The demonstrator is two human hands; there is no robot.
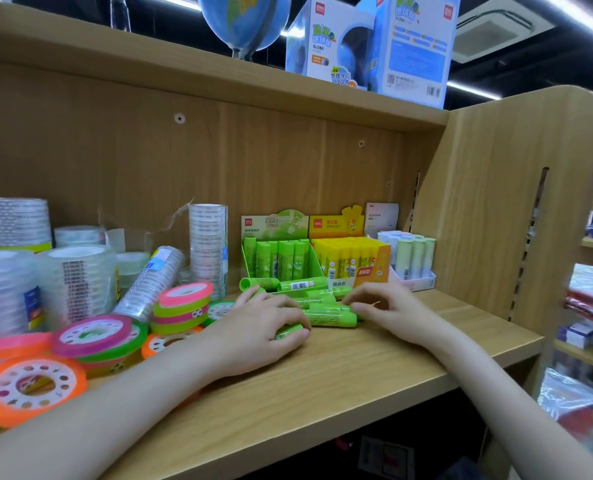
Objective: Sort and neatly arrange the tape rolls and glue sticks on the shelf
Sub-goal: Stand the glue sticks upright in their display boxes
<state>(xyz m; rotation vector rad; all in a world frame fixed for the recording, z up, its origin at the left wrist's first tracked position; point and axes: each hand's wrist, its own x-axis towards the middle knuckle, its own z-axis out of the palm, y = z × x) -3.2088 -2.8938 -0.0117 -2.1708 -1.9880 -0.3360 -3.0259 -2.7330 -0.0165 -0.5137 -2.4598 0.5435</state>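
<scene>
Several loose green glue sticks (329, 317) lie on the wooden shelf (374, 362) in front of a green display box (276, 258) of upright green sticks. My left hand (257, 327) curls over one green stick (288, 331) at the pile's left end. My right hand (388, 308) pinches the right end of another loose stick (333, 308). Neon tape rolls (181, 306) in pink, green and orange lie at the left beside clear tape stacks (208, 251).
A yellow glue stick box (350, 258) and a pale box of pastel sticks (412, 258) stand at the back right. The shelf's side panel (516, 202) rises at the right. A globe and its cartons sit on the shelf above.
</scene>
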